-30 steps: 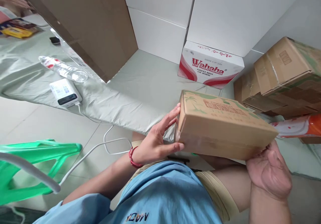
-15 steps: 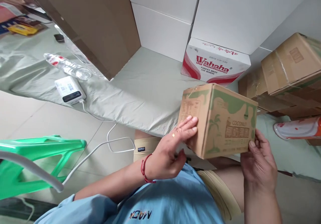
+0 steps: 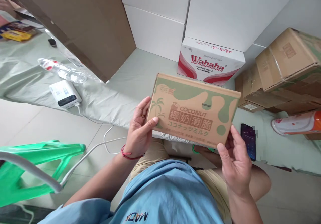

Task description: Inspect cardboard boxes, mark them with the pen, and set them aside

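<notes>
A brown cardboard box (image 3: 193, 110) printed with green drips, a palm tree and the word COCONUT is held up above my lap, its printed face toward me. My left hand (image 3: 140, 130) grips its left end, thumb on the front face and fingers behind the edge. At the lower right corner my right hand (image 3: 235, 160) holds it the same way, thumb in front. A dark phone (image 3: 248, 142) lies on the cloth just right of my right hand.
Behind the box stands a white and red Wahaha carton (image 3: 210, 61). Stacked cardboard boxes (image 3: 286, 66) and an orange-white container (image 3: 296, 123) are at the right. On the left are a large brown panel (image 3: 82, 26), a plastic bottle (image 3: 62, 70), a cabled power bank (image 3: 64, 93) and a green stool (image 3: 42, 170).
The box has been turned and tilted so its printed face is toward me, and it has shifted left. Both hands have changed their hold on it. The phone has come into view.
</notes>
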Action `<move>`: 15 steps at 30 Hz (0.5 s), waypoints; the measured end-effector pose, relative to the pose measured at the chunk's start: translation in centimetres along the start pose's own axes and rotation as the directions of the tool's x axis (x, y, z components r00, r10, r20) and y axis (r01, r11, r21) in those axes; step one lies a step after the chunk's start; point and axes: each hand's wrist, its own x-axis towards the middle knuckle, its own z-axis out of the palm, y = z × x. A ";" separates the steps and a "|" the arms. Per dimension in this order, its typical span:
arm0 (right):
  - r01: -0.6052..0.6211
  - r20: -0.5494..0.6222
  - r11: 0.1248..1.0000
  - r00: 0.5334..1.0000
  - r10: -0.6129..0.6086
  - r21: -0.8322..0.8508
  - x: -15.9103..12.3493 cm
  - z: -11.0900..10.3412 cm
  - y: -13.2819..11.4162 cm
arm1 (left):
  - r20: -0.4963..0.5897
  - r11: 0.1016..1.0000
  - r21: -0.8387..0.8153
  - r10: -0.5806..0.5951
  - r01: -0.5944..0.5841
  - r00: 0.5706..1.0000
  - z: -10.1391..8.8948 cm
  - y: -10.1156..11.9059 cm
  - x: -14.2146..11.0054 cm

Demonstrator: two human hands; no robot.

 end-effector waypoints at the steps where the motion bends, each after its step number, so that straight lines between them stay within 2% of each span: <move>1: 0.046 0.033 0.997 0.998 -0.045 -0.054 -0.1 0.1 -0.2 | -0.004 0.999 -0.015 -0.047 0.047 0.999 -0.5 -0.1 0.5; 3: 0.180 0.097 0.969 0.981 -0.165 -0.168 -0.1 0.5 -0.9 | -0.032 0.992 -0.052 -0.117 0.115 0.993 -1.6 -0.6 1.4; 7: 0.422 0.194 0.857 0.905 -0.379 -0.297 0.6 1.7 -2.7 | -0.114 0.975 -0.168 -0.169 0.148 0.979 -3.2 -1.8 2.3; 11: 0.538 0.245 0.785 0.842 -0.481 -0.308 1.2 2.5 -3.9 | -0.132 0.959 -0.238 -0.186 0.152 0.974 -3.9 -2.2 2.5; 15: 0.587 0.276 0.747 0.808 -0.520 -0.312 1.4 2.9 -4.3 | -0.150 0.986 -0.099 -0.145 0.131 0.978 -3.7 -2.5 2.5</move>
